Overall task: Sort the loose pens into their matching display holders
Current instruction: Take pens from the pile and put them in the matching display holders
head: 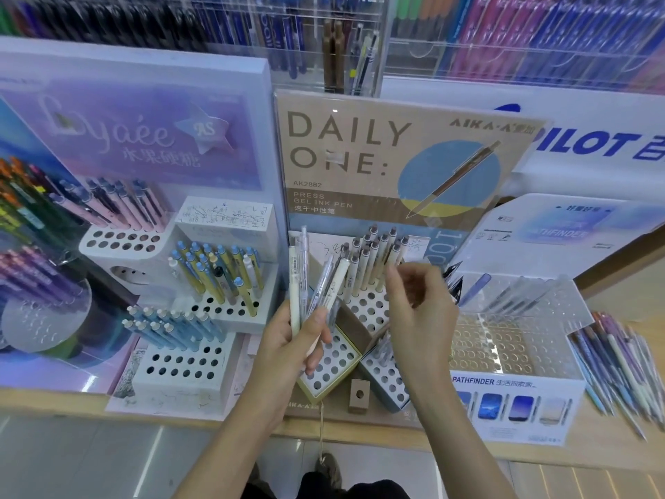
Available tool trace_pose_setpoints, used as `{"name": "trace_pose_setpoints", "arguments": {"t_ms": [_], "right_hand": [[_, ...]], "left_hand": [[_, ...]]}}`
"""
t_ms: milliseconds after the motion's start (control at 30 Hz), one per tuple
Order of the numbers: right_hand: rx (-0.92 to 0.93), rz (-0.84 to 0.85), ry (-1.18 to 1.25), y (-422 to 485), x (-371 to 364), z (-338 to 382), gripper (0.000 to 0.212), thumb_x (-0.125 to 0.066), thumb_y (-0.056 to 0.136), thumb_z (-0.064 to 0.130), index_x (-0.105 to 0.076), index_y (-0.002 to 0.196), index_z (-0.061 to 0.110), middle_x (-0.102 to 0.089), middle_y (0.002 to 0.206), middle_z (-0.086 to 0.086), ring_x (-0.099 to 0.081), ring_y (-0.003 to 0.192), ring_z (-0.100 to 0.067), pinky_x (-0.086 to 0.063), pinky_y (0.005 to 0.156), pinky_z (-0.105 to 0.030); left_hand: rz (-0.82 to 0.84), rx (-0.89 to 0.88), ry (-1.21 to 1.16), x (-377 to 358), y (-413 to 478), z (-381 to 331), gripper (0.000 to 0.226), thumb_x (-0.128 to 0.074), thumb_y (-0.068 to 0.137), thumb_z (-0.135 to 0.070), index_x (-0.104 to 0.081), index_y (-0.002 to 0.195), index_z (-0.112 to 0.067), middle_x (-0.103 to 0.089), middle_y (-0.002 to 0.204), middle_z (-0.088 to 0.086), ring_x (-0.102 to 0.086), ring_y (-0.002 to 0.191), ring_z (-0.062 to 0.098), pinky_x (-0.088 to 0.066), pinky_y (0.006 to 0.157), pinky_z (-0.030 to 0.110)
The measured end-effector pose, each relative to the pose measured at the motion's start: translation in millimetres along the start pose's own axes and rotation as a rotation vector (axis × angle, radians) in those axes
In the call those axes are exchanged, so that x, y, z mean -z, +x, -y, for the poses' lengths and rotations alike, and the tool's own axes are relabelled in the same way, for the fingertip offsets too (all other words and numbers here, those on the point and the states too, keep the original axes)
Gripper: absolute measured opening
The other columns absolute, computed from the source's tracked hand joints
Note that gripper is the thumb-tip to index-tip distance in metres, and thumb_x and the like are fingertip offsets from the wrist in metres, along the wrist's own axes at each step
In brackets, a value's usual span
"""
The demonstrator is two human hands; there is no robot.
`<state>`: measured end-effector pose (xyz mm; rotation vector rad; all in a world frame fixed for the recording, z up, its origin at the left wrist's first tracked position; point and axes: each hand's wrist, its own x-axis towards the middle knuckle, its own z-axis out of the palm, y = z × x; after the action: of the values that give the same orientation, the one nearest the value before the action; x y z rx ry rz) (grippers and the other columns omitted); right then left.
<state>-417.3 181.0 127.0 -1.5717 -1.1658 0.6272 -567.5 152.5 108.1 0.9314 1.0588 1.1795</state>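
A fanned bundle of loose pens, cream-bodied and clear-bodied, is gripped in the left hand at the centre of the scene, just above the near beige perforated holder. About five pens can be counted in the bundle; overlap prevents an exact figure. Their long axes run near to far, tips down in the fist, caps pointing away and slightly fanned.

The right hand is held just to the right of the bundle, fingers loosely curled and pinched together. Nothing can be made out between them; motion blur prevents certainty. This hand is the nearer of the two to the upper ends of the pens, which lie directly to its left.

Behind the hands, the cream pens with brown caps standing in the white perforated holder of the tan "DAILY ONE" display number roughly fifteen. This holder is judged the match for the cream-bodied pens in the bundle; many of its holes stand open near the right hand.

To the left, three white perforated blocks are noted: pink pens far, yellow-and-blue pens in the middle, pale blue pens near. A loose row of mixed pens lies on the wooden worktop at far right, beside a clear acrylic holder.
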Motion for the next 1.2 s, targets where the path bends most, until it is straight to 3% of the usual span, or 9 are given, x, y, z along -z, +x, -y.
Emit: {"name": "trace_pose_setpoints", "arguments": {"t_ms": [67,167,267,367,467,600,700,933,1200], "right_hand": [[-0.074,0.229,0.098,-7,0,10,0.02,-0.061,0.087,0.049,-0.064,0.091,0.029,-0.064,0.082,0.015,-0.059,0.074,0.0,-0.044,0.063,-0.012],[-0.167,0.391,0.249,-10,-7,18,0.026,-0.066,0.089,0.03,-0.059,0.079,0.007,-0.053,0.065,-0.005,-0.052,0.061,-0.021,-0.04,0.059,-0.029],[-0.172,0.326,0.315,-9,-6,18,0.02,-0.064,0.09,0.019,-0.064,0.082,0.001,-0.057,0.072,-0.021,-0.052,0.065,-0.021,-0.043,0.063,-0.032],[-0.166,0.171,0.379,0,7,15,0.01,-0.063,0.091,0.018,-0.07,0.085,0.014,-0.064,0.069,0.001,-0.057,0.065,-0.005,-0.048,0.062,-0.017],[-0.11,0.028,0.358,15,20,12,0.011,-0.064,0.091,0.023,-0.07,0.083,0.017,-0.064,0.068,0.004,-0.058,0.068,-0.009,-0.051,0.065,-0.024],[-0.005,-0.153,0.28,27,24,4,0.016,-0.064,0.091,0.023,-0.065,0.077,0.016,-0.06,0.065,0.005,-0.056,0.066,-0.009,-0.051,0.063,-0.025],[0.032,-0.112,0.165,27,17,-5,0.02,-0.064,0.091,0.022,-0.061,0.074,0.011,-0.052,0.061,0.008,-0.049,0.062,-0.009,-0.05,0.063,-0.031],[0.118,-0.044,0.015,23,7,-19,0.034,-0.065,0.09,0.022,-0.046,0.065,0.035,-0.044,0.059,0.013,-0.042,0.056,-0.003,-0.032,0.056,-0.013],[0.062,0.006,-0.079,24,-7,-26,0.024,-0.074,0.083,0.02,-0.053,0.095,0.023,-0.059,0.077,0.011,-0.057,0.074,0.006,-0.043,0.065,-0.005]], "left_hand": [[0.031,0.021,0.002,-2,0,1,0.021,-0.062,0.077,-0.047,-0.067,0.094,-0.036,-0.058,0.066,-0.001,-0.037,0.043,0.006,-0.033,0.041,0.016],[0.074,0.038,0.012,-5,0,4,0.019,-0.061,0.078,-0.047,-0.065,0.094,-0.036,-0.058,0.067,0.001,-0.039,0.043,0.008,-0.034,0.041,0.017],[0.049,0.047,0.009,-6,0,8,0.028,-0.06,0.079,-0.048,-0.066,0.1,-0.029,-0.067,0.072,0.001,-0.053,0.048,0.011,-0.042,0.043,0.019],[-0.012,0.056,0.051,-4,3,12,0.04,-0.059,0.078,-0.044,-0.06,0.106,-0.015,-0.073,0.086,0.0,-0.07,0.068,0.018,-0.051,0.054,0.02],[0.009,0.036,0.083,-1,4,15,0.043,-0.059,0.078,-0.041,-0.06,0.108,-0.011,-0.073,0.096,-0.002,-0.07,0.088,0.015,-0.053,0.068,0.02],[-0.03,0.006,0.094,1,4,16,0.033,-0.058,0.079,-0.043,-0.06,0.096,-0.014,-0.067,0.074,-0.001,-0.06,0.062,0.011,-0.051,0.061,0.02],[-0.038,0.002,0.108,2,3,14,0.033,-0.058,0.079,-0.046,-0.058,0.092,-0.016,-0.056,0.06,-0.003,-0.047,0.047,0.008,-0.048,0.051,0.021],[-0.079,-0.002,0.146,3,3,14,0.034,-0.06,0.076,-0.05,-0.061,0.1,-0.026,-0.042,0.051,-0.009,-0.037,0.042,0.003,-0.036,0.041,0.017],[-0.079,-0.028,0.123,1,1,8,0.031,-0.059,0.076,-0.049,-0.058,0.091,-0.021,-0.04,0.048,-0.008,-0.034,0.041,0.002,-0.033,0.04,0.015]]}}
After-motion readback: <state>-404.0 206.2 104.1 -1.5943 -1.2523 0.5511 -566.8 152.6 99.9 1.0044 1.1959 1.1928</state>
